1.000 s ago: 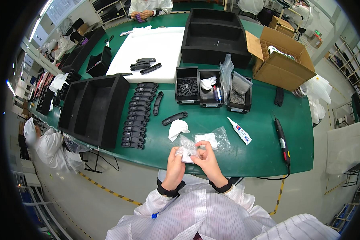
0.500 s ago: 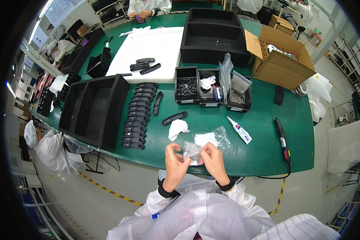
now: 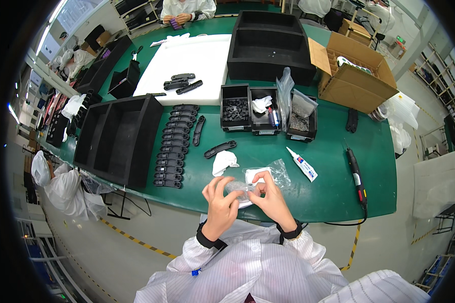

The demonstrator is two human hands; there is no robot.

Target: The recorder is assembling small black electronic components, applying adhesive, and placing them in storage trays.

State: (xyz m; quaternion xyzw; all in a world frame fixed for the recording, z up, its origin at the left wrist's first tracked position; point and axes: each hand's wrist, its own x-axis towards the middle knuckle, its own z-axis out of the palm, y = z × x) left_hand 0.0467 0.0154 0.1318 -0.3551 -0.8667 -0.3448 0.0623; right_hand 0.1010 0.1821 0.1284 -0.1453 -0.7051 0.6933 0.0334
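Between my hands is a small crumpled transparent plastic bag [image 3: 237, 187]; whatever it contains is too blurred to make out. My left hand [image 3: 220, 206] has its fingers curled round the bag's left side. On the other side my right hand [image 3: 273, 200] pinches the bag with thumb and forefinger. Just beyond lies another transparent bag [image 3: 281, 172] with a white piece partly under my right fingers. A crumpled white cloth [image 3: 224, 162] rests to the left, beside a curved black plastic part [image 3: 220, 149]. A white glue tube [image 3: 303, 164] lies to the right.
A column of black parts [image 3: 173, 156] stands left, near a black divided tray [image 3: 117, 136]. Small bins [image 3: 236, 108] hold black pieces and screws. An electric screwdriver [image 3: 356, 174] with a cord lies right. Behind are a cardboard box [image 3: 356, 91] and a white foam board [image 3: 202, 55].
Both hands have shifted their grip on the bag. My left fingers have moved up and over it, and my right forefinger and thumb now form a rounder pinch.
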